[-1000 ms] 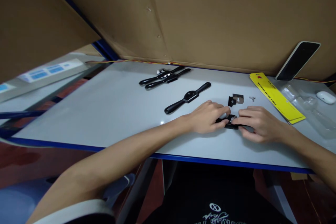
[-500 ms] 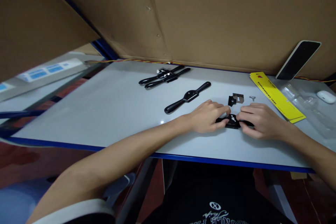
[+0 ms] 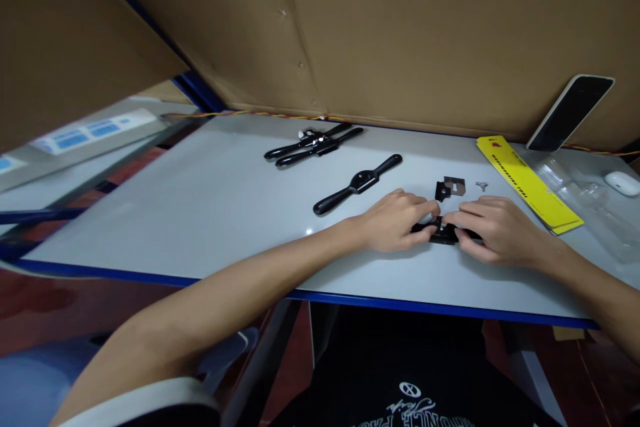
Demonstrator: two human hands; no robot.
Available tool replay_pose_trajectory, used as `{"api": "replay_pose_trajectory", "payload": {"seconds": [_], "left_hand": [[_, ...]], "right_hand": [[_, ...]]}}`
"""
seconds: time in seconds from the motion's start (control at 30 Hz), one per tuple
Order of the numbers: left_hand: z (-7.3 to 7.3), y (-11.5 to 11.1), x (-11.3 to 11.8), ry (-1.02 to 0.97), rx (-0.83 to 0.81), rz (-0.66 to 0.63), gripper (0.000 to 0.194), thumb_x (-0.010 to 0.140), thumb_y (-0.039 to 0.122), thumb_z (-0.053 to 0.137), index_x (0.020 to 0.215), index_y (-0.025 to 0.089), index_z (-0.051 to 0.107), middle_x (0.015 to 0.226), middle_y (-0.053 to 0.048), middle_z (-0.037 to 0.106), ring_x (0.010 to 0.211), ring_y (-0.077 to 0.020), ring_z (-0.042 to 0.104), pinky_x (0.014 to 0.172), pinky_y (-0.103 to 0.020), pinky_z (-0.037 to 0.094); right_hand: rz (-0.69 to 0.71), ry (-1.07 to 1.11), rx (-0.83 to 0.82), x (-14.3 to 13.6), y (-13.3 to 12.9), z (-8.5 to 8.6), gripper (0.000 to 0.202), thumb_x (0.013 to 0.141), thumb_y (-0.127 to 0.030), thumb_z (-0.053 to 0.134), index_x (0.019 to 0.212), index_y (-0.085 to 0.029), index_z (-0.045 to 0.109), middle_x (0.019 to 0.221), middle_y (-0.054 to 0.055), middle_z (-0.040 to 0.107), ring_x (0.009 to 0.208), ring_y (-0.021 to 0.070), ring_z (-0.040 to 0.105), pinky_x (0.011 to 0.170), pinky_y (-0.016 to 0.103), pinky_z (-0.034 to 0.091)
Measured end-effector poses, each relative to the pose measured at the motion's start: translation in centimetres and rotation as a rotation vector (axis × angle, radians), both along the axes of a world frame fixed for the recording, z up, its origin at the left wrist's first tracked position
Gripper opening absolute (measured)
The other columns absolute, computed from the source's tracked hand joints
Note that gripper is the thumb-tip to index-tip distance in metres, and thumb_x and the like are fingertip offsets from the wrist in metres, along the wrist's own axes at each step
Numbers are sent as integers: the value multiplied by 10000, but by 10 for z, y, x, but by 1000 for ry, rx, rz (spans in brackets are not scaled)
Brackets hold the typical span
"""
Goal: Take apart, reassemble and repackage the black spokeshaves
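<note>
The black tool should feel fairly heavy for its size and quite stiff, probably being metal; its glossy coat could be a little slippery, though it looks hardly fragile; the best hold is by its 2 handles, 1 to each side, with fingertips clear of the lower edge of the middle, which may be sharp. It lies low over the near right part of the grey table, between the hands; the left hand is curled around its left handle, while the right hand grasps the right handle, its forefinger reaching to a small silver fitting at the middle; the fingers hide much of both handles. In looks it is dark and shiny, with a wider middle; just beyond it are 2 flat plates and some small silver screws.
</note>
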State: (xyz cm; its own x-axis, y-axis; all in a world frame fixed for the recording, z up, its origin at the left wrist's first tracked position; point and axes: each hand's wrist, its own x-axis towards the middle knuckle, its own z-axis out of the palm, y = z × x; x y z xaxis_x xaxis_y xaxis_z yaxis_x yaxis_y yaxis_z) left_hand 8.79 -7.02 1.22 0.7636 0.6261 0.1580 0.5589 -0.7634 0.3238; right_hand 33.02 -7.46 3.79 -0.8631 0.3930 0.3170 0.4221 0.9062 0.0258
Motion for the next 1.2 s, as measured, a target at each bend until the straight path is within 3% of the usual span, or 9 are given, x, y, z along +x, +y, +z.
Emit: {"api": "replay_pose_trajectory", "payload": {"seconds": [0.2,0.37,0.67,1.03,1.2], "left_hand": [[0,0,0,1,2,-6,318,976,388,378,1088,185,595,901,-64,697,793,-221,631,778,-409,479],[1,0,-1,-12,-10,-4,303,971,382,383,1066,188,596,911,-66,698,799,-221,635,782,-402,480],[1,0,-1,-3,-6,-5,311,960,364,392,1096,183,604,895,-60,693,780,-219,629,792,-419,483],[1,-1,0,-15,2,-4,309,974,372,375,1074,183,597,903,-61,703,766,-210,631,772,-401,488],[3,-2,0,3,0,2,324,968,386,381,1086,176,597,883,-62,697,764,-215,628,808,-421,492]], "right_hand": [[26,-10,-22,-1,-1,1,217,902,-170,494,832,-168,700,682,16,589,569,146,436,614,317,352],[119,19,-72,-1,-1,-1,264,910,-154,486,1017,-180,726,753,12,626,608,141,456,626,298,356],[23,6,-11,0,-1,0,260,929,-194,484,1026,-181,724,775,31,641,599,148,461,622,315,346],[-62,-14,56,-1,0,-5,230,1023,-309,523,1037,-191,720,786,37,726,629,163,597,640,328,390],[-70,-7,102,-3,1,-8,248,1035,-327,526,947,-178,704,763,38,718,625,165,612,627,326,393]]}}
